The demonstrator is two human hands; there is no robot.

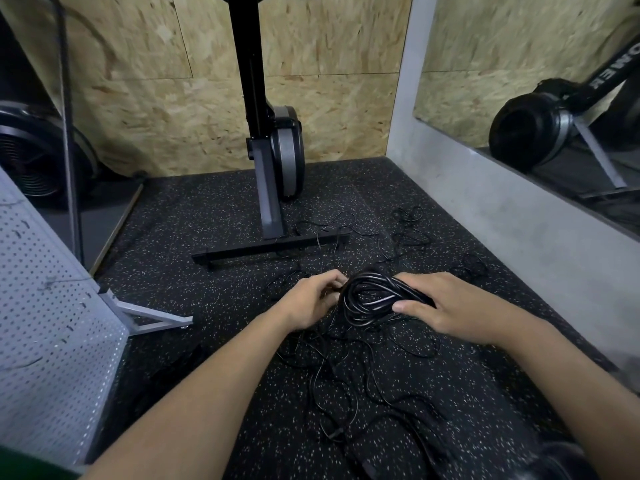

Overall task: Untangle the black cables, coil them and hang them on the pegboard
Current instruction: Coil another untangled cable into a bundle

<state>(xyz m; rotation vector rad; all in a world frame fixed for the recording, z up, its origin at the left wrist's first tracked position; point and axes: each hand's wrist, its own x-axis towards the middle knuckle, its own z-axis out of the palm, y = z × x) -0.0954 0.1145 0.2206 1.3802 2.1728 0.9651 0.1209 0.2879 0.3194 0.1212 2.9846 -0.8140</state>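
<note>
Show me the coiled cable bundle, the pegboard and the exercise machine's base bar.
coiled cable bundle (377, 284): head view, glossy top loops.
pegboard (45, 306): head view, bare perforated panel.
exercise machine's base bar (249, 250): head view, middle of bar.

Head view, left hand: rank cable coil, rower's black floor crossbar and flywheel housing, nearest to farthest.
1. cable coil: at the fingertips of the left hand, on its right side.
2. black floor crossbar: ahead, on the floor.
3. flywheel housing: farther ahead, by the wall.
</note>
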